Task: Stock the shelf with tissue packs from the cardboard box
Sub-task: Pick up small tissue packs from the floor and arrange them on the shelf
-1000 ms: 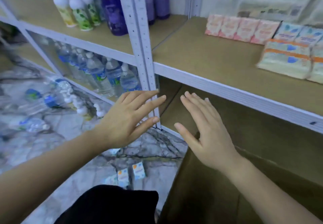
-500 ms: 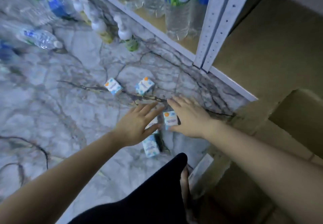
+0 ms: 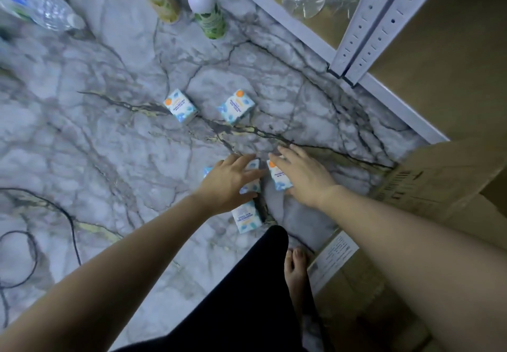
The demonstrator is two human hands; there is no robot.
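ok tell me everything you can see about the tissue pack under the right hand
The tissue pack is a small soft-wrapped block, white with blue blotches, an orange dot at one corner and blue lettering. It lies flat on the marble floor. The right hand spreads over its right side, fingers open, not yet gripping.

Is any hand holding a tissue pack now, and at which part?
Neither clearly. The right hand lies flat over one tissue pack; the left hand covers another pack. No closed grip shows.
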